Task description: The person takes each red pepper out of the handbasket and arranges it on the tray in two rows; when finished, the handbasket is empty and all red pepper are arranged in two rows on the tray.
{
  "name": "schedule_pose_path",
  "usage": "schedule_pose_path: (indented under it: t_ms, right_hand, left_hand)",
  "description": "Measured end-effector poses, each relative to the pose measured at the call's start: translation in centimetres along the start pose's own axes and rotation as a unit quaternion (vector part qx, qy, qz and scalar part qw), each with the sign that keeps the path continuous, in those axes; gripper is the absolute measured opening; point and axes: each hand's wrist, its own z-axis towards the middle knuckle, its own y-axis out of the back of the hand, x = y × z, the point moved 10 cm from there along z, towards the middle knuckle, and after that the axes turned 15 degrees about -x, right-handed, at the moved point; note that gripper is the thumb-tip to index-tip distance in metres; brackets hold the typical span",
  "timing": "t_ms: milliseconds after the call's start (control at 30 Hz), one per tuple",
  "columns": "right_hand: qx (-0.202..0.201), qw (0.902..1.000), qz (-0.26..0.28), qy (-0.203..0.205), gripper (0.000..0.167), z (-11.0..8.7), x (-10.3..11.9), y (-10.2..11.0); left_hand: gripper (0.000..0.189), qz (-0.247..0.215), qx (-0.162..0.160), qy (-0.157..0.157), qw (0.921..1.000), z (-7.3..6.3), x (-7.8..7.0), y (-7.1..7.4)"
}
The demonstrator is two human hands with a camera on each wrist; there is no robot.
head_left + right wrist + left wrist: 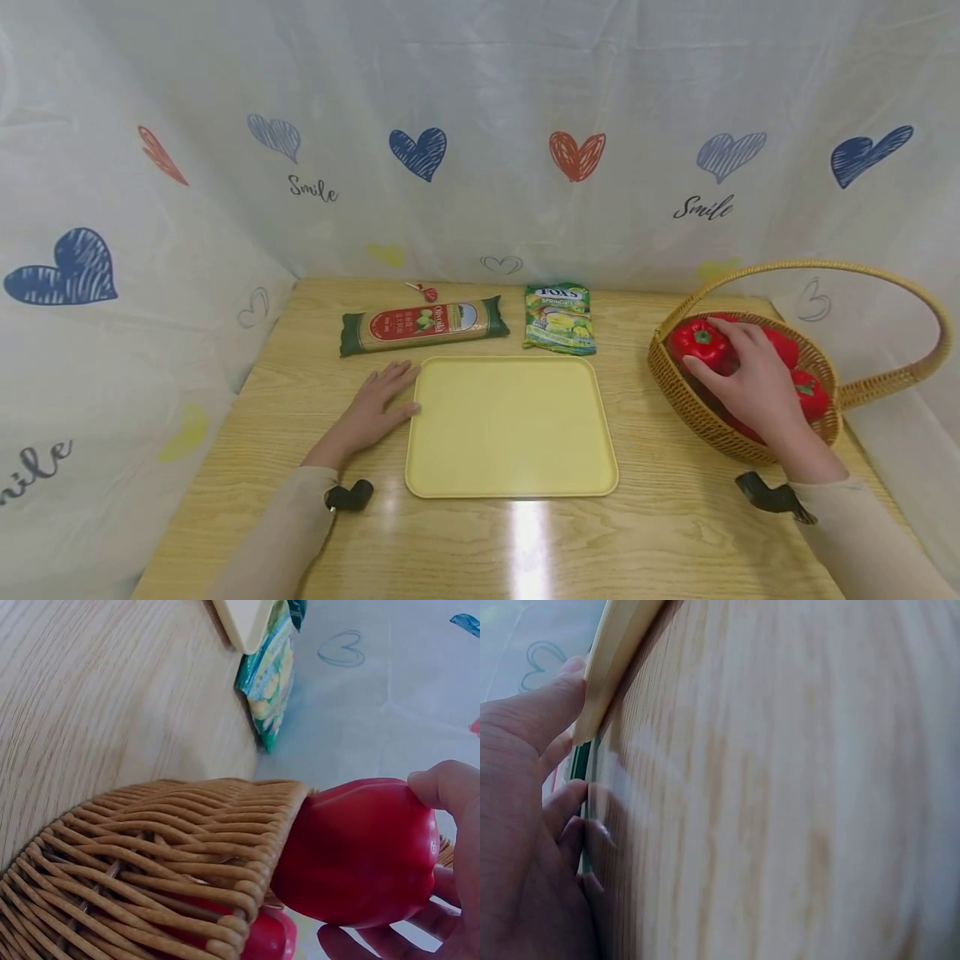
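In the head view my right hand point(756, 385) reaches into a wicker basket point(686, 408) at the right and grips a red bell pepper point(692, 343) by its sides. The right wrist view shows the thumb on one side of this pepper point(360, 851) and fingers curled round the other, right at the basket's rim. More red peppers point(812, 397) lie in the basket, partly hidden by the hand. My left hand point(369, 410) rests on the table, fingers extended, with thumb and fingertips at the left edge of a yellow tray point(512, 429).
Behind the tray lie a spaghetti pack point(423, 325), a green Fox's candy bag point(559, 319) and a small red lollipop point(430, 294). The basket's tall handle point(817, 265) arches over its right side. A printed curtain point(495, 83) hangs round the wooden table point(450, 542).
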Motion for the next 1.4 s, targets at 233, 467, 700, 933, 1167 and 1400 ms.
schedule_pose_path:
  t_ms: [233,467,700,933,1167,1400]
  right_hand:
    - [-0.013,0.9998,0.008,0.012,0.071,-0.2,0.6,0.6]
    - [-0.014,0.9997,0.007,0.016,0.069,-0.4,1.2,1.1]
    - [-0.016,0.9995,0.015,0.021,0.068,-0.5,1.9,1.4]
    - [-0.004,0.9995,0.027,0.019,0.067,-0.8,2.7,0.8]
    - [0.006,0.999,0.041,0.016,0.067,-1.0,3.3,0.2]
    - [0.01,0.9983,0.053,0.022,0.067,-1.4,3.9,-0.7]
  left_hand:
    - [0.067,-0.002,-0.002,-0.003,1.0,0.1,-0.2,0.1]
    - [0.067,-0.001,0.001,-0.008,1.0,0.2,-0.2,0.1]
    - [0.067,-0.004,0.0,-0.008,1.0,0.2,-0.2,0.1]
    - [0.067,-0.005,0.007,0.005,1.0,0.2,0.0,0.0]
    - [0.067,-0.014,0.014,0.01,0.9997,0.1,-0.2,0.1]
    - [0.067,-0.016,0.015,0.007,0.9997,0.1,-0.3,0.2]
